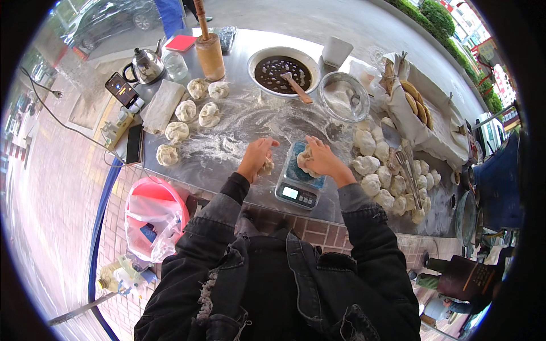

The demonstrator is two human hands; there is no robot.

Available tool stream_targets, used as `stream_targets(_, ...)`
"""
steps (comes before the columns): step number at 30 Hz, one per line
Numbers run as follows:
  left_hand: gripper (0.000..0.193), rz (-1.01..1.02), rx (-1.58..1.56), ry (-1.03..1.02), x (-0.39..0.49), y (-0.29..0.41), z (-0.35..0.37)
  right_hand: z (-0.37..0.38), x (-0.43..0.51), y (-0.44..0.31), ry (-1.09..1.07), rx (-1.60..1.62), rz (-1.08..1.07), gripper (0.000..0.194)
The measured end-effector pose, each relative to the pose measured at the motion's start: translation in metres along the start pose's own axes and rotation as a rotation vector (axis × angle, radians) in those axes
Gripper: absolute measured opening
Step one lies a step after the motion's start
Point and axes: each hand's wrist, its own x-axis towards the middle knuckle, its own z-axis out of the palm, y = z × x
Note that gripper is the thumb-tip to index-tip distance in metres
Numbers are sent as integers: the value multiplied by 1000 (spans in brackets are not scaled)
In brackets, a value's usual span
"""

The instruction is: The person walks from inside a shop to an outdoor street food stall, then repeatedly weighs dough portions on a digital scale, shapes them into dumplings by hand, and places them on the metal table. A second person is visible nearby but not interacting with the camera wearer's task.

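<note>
My left hand [256,157] is curled around a small lump of dough [267,167] just left of the digital scale, its fingers hiding part of it. My right hand [323,158] grips a larger dough piece [304,158] on or just over the blue platform of the kitchen scale [295,165]; I cannot tell whether the dough bears on it. The scale's display [290,193] is lit. Several pinched dough balls [186,111] sit on the floured steel table [239,170] to the left. Many more dough pieces [384,175] crowd together on the right.
Along the back stand a bowl of dark liquid [266,70] with a brush, a flour bowl [341,91], a wooden container [210,55] and a kettle [146,66]. Metal tongs [409,177] lie over the right dough. A cloth-lined basket [443,128] holds flatbreads. A pink bin [181,192] stands below left.
</note>
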Motion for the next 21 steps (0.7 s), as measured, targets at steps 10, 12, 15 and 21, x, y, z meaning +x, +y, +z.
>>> stream_targets(10,31,93,322,-291,-6,-36,-1,-22,12,-41,188,432,-50,23)
stream_targets(12,32,252,76,-288,-13,-26,-7,-13,21,-68,363,589,-143,19)
stream_targets(15,31,284,524,279,-26,-8,-41,29,31,-119,524,361,-440,37)
stream_targets(21,28,286,568,627,-59,13,-132,102,82,-197,272,591,-463,33)
